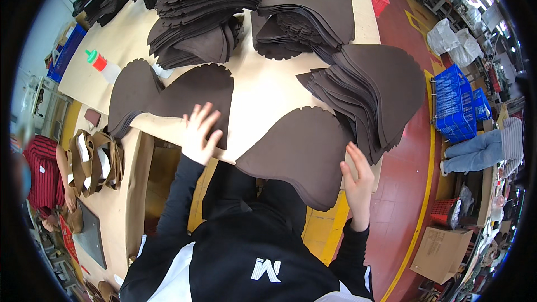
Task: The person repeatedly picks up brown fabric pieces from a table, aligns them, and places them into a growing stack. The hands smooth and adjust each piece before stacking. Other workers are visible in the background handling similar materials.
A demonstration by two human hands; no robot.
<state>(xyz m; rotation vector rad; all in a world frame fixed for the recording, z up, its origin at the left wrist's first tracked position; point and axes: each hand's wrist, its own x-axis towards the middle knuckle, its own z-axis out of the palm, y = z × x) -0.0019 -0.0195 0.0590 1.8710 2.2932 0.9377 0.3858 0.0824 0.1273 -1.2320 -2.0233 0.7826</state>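
A dark brown leather-like cut piece (296, 148) with a notched top edge lies in front of me, its lower part overhanging the table's near edge. Beside its right edge is my right hand (358, 182), fingers stretched out and holding nothing; whether it touches the piece I cannot tell. My left hand (200, 134) is spread open at the lower part of another brown piece (198, 92), its fingers over that surface. Further left, a similar piece (131, 92) lies partly under that one. To the right, a fanned stack of brown pieces (386, 84) hangs past the table edge.
Tall stacks of brown pieces (204, 0) and a shorter stack (313, 8) stand at the back of the pale wooden table (263, 86). A bottle with a green tip (103, 66) is at left. Blue crates (454, 103) sit beyond the aisle, near a person (481, 148). Another person (45, 173) is at left.
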